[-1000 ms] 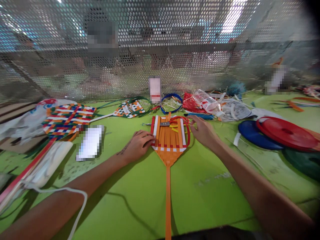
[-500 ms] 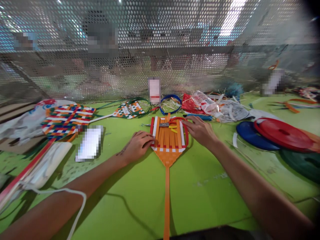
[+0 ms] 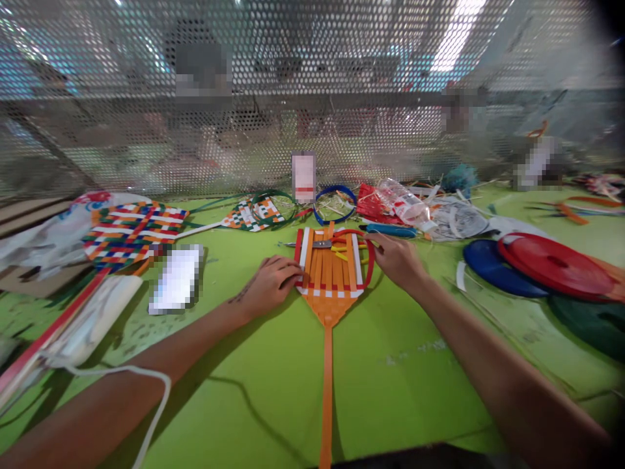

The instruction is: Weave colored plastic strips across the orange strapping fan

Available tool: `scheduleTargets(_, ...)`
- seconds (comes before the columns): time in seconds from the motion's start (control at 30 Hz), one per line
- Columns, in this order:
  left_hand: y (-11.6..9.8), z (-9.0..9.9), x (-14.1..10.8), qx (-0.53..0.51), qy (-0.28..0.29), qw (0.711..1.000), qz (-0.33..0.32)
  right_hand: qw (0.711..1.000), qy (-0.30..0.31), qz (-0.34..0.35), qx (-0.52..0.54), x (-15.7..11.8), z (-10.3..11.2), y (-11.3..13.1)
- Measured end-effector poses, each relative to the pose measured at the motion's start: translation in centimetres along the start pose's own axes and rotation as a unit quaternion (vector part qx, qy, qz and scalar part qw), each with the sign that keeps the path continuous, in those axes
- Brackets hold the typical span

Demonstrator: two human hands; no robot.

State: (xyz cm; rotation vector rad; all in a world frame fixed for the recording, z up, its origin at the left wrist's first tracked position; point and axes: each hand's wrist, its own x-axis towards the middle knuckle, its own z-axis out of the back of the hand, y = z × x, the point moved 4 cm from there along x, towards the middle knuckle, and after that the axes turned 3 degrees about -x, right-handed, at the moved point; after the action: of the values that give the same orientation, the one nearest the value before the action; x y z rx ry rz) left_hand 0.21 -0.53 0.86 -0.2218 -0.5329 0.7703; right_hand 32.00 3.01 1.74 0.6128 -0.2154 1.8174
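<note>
While the left fingers touch the edge of the orange woven piece, which lies between them and the right fingers at the red strip, I cannot tell whether either pair pinches, but steadying the piece should help to guide the strip flat.

We see a bright green table filling the lower frame, its surface scuffed (pale scratches show right of centre). On it, at the centre, lies an orange woven piece with red and white strips, its long tail reaching the bottom edge. At the right we find a blue roll and a dark green roll; at the left, a pixelated pale rectangle. Above centre, we see a slim blue tool lying on the table.
</note>
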Motion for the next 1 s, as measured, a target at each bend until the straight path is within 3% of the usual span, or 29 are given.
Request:
scheduleTargets(0.63, -0.1, 0.1, 0.1, -0.003, 0.003, 1.0, 0.002, 0.995, 0.074, -0.057, -0.047, 0.1, -0.6, 0.1)
scheduleTargets(0.83, 0.0, 0.1, 0.1, -0.01, 0.008, 1.0, 0.004, 0.998, 0.059, 0.034, -0.007, 0.4, -1.6, -0.5)
scheduleTargets(1.0, 0.0, 0.1, 0.0, -0.008, 0.009, 1.0, 0.006, 0.996, 0.066, 0.053, 0.0, 0.6, -2.8, -1.7)
